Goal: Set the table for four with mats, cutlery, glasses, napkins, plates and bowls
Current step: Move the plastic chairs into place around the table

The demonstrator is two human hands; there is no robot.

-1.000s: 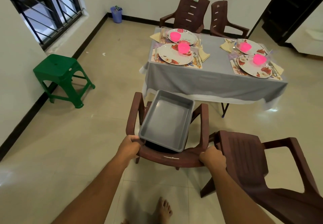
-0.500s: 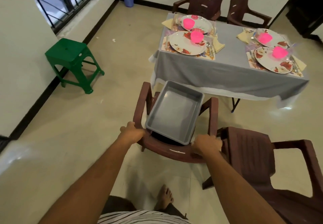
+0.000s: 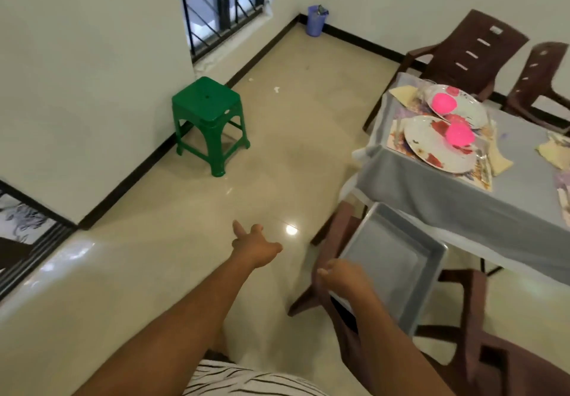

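Hands: left hand [image 3: 254, 246] is held out over the floor, fingers spread and loose, touching nothing; right hand [image 3: 342, 275] is above the near edge of the grey tray [image 3: 391, 269], blurred, so I cannot tell if its fingers hold anything.
Tray: it lies tilted on the arms of a brown plastic chair [image 3: 336, 232], just beside the table.
Table [image 3: 456, 198]: covered with a grey cloth, at the right side.
Place settings: two patterned plates [image 3: 431, 148], each on a printed mat [image 3: 398, 134] and each with a pink bowl [image 3: 459, 136] on it; yellow napkins [image 3: 499, 161] lie beside them (glasses and cutlery are too blurred to tell).
Stool: a green stool [image 3: 206, 108] stands near the wall, well apart from the table.
Far corner: a purple bin [image 3: 316, 22].
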